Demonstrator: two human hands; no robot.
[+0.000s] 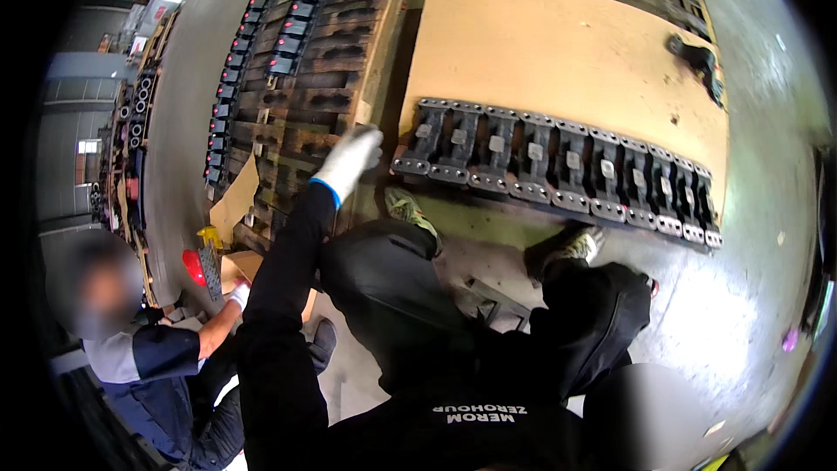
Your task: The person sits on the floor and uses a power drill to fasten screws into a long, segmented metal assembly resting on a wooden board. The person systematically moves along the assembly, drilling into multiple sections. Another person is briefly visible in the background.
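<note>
My left hand [347, 164], in a white glove with a blue cuff, is raised over the gap between two pallets. Its fingers look loosely bent and apart, with nothing visible in them. Just to its right, a row of black metal castings [534, 150] with drilled end plates lies side by side along the near edge of a brown cardboard sheet [532, 52]. One separate black casting [697, 65] rests near the sheet's far right corner. My right hand is out of view.
A wooden pallet [336, 61] on the left carries two rows of black parts with red dots [292, 30]. At lower left, a co-worker [148, 366] has a gloved hand at a cardboard box [240, 268], near a red round object [193, 267]. A dark metal frame [497, 307] lies between my feet.
</note>
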